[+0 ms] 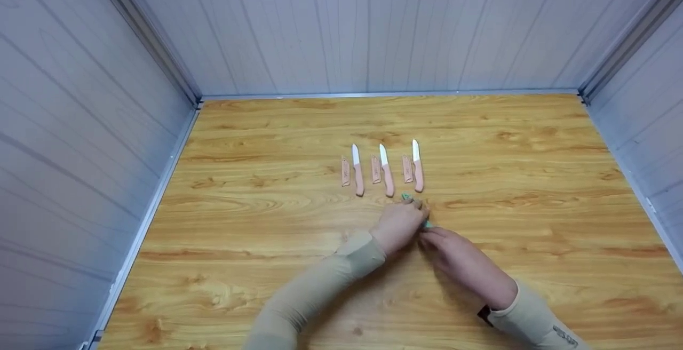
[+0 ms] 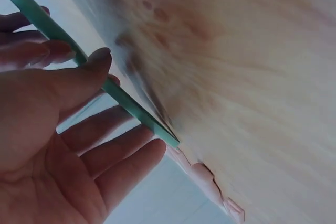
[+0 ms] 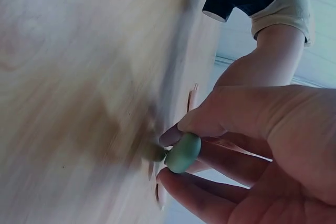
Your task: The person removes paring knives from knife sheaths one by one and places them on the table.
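Observation:
Both hands are on one slim green knife (image 2: pixel 137 109), low over the wooden table. My left hand (image 1: pixel 399 224) pinches its long, narrow part between thumb and fingers, with the other fingers spread along it in the left wrist view. At the rounded green handle end (image 3: pixel 184 153), my right hand (image 1: pixel 459 259) grips with thumb and fingertips. The blade is not visible. Just beyond the hands lie pink-handled knives: a left one (image 1: pixel 359 179), a middle one (image 1: pixel 388 179) and a right one (image 1: pixel 418 176), white blades pointing away.
To the left of each pink knife lies a pink sheath: the left sheath (image 1: pixel 345 172), the middle sheath (image 1: pixel 376 169) and the right sheath (image 1: pixel 407 168). The wood-grain table (image 1: pixel 240 136) is bounded by a back panel (image 1: pixel 373 30) and side panels.

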Available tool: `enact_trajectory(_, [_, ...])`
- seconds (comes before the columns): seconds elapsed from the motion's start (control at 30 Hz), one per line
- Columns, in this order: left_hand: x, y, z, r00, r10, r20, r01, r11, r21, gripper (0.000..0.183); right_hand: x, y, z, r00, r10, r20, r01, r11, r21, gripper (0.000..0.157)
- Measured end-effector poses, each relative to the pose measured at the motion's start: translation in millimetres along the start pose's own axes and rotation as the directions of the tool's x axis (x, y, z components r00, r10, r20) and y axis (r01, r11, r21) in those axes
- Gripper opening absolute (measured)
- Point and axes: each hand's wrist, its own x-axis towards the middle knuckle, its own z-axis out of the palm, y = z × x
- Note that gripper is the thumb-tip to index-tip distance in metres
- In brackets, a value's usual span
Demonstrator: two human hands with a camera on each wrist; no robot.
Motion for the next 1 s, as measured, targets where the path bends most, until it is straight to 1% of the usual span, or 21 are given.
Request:
enact_trajectory(0.13, [-1.5, 2.3, -1.4, 1.000, -0.025, 0.002, 0.025, 1.000, 0.003, 0.018, -2.2, -1.4, 1.3, 0.998, -0.027, -0.053, 0.025, 0.999, -0.047, 0.039])
enact_trajectory(0.23, [-3.0, 3.0, -1.8, 0.999, -0.041, -0.011, 0.042, 0.998, 0.037, 0.018, -3.2, -2.7, 1.3, 0.995, -0.047, -0.084, 0.039, 0.995, -0.090, 0.036])
enact_trajectory(0.33, [-5.1, 2.6, -2.4, 0.998, -0.053, -0.036, 0.055, 0.996, 0.065, 0.020, -4.6, -4.1, 0.0, 0.992, -0.059, -0.111, 0.045, 0.991, -0.124, 0.036])
enact_trajectory(0.5, [-8.8, 0.6, -8.9, 0.995, -0.073, -0.063, 0.077, 0.995, 0.059, 0.023, -7.3, -6.0, -3.7, 0.986, -0.068, -0.153, 0.040, 0.983, -0.177, 0.045])
enact_trajectory(0.6, [-11.2, -1.2, -13.7, 0.994, -0.075, -0.079, 0.079, 0.996, 0.051, 0.024, -6.1, -6.4, -6.0, 0.985, -0.070, -0.158, 0.036, 0.978, -0.207, 0.051])
enact_trajectory(0.77, [-15.5, -4.2, -19.4, 0.990, -0.074, -0.120, 0.078, 0.997, 0.028, 0.024, -2.4, -5.6, -8.3, 0.982, -0.077, -0.170, 0.037, 0.973, -0.226, 0.059])
enact_trajectory(0.9, [-18.8, -6.5, -24.5, 0.982, -0.088, -0.166, 0.088, 0.996, -0.009, 0.021, -0.7, -4.9, -11.0, 0.976, -0.098, -0.196, 0.048, 0.969, -0.243, 0.064])
enact_trajectory(1.0, [-21.7, -7.9, -29.4, 0.970, -0.099, -0.221, 0.097, 0.995, -0.021, 0.013, 0.0, -5.2, -13.5, 0.968, -0.124, -0.218, 0.065, 0.964, -0.258, 0.068])
